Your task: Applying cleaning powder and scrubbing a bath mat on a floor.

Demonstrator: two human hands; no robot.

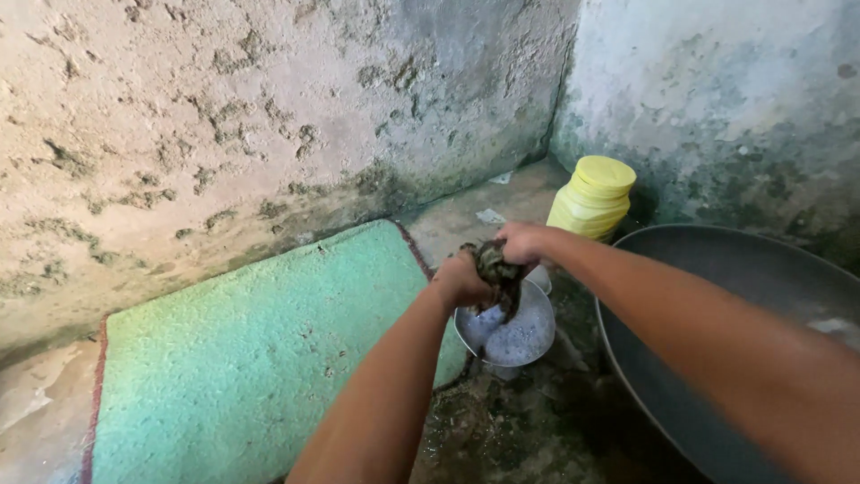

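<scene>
Both my hands grip one dark, wet, twisted cloth above a small metal bowl that holds whitish, foamy water. My left hand clasps the cloth's left end. On the other end, my right hand is closed from above. The cloth hangs down between the two hands toward the bowl, which stands on the wet, dirty floor.
A green slab with a red edge lies to the left along the stained wall. A yellow lidded jar stands in the corner behind the bowl. A large dark metal basin fills the right side.
</scene>
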